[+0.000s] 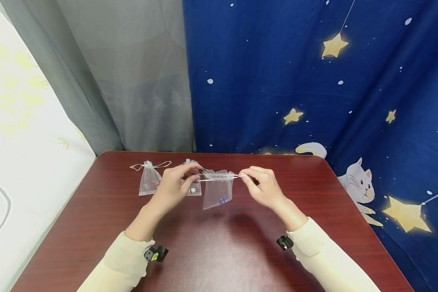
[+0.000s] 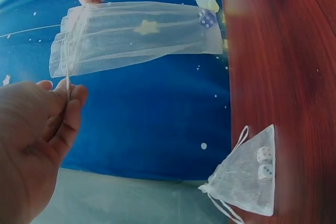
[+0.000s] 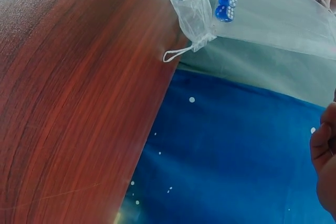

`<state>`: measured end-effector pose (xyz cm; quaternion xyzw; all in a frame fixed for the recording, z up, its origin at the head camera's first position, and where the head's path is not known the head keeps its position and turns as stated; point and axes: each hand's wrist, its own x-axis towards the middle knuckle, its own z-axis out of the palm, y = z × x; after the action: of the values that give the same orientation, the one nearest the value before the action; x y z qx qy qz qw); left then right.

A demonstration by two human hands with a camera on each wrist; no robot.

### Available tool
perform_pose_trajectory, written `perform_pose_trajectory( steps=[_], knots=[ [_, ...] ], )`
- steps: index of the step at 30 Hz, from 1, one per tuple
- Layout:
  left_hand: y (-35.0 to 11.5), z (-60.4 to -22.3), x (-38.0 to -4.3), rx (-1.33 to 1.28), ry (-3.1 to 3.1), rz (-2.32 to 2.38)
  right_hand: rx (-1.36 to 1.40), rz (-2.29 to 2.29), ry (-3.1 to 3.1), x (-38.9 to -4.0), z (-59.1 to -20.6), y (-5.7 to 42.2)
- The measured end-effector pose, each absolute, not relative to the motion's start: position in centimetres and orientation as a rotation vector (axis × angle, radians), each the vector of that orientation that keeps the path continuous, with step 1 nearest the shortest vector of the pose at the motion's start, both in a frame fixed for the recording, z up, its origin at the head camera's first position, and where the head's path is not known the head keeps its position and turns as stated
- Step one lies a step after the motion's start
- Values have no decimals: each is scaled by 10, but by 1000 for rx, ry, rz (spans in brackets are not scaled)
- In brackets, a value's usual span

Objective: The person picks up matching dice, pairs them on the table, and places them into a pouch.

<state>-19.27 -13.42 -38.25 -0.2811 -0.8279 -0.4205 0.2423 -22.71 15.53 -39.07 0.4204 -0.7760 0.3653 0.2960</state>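
A sheer white drawstring pouch [image 1: 217, 191] hangs upright above the table, its gathered mouth stretched between both hands. Two blue dice [image 3: 226, 7] lie together at its bottom. My left hand [image 1: 176, 181] pinches the drawstring at the pouch's left side, thumb against fingers. At the other side, my right hand [image 1: 263, 185] pinches the cord's right end; in the right wrist view only part of this hand shows, at the edge. Behind the left hand sits a second pouch [image 2: 244, 174], tied at the neck, holding two white dice [image 2: 265, 163]. The left hand partly covers it in the head view.
Another tied pouch [image 1: 148, 178] with reddish dice lies at the table's back left, its cord loops spread out. The reddish-brown wooden table [image 1: 211, 251] ends at a grey and blue star-patterned curtain [image 1: 259, 81]. A white surface [image 1: 18, 121] borders it on the left.
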Motion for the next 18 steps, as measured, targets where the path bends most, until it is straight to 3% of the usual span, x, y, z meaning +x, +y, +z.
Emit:
perform_pose_trajectory(
  steps=[18],
  knots=[
    [-140, -386, -203, -680, -2188, -904, 961, 717, -2059, -226, -397, 185]
  ],
)
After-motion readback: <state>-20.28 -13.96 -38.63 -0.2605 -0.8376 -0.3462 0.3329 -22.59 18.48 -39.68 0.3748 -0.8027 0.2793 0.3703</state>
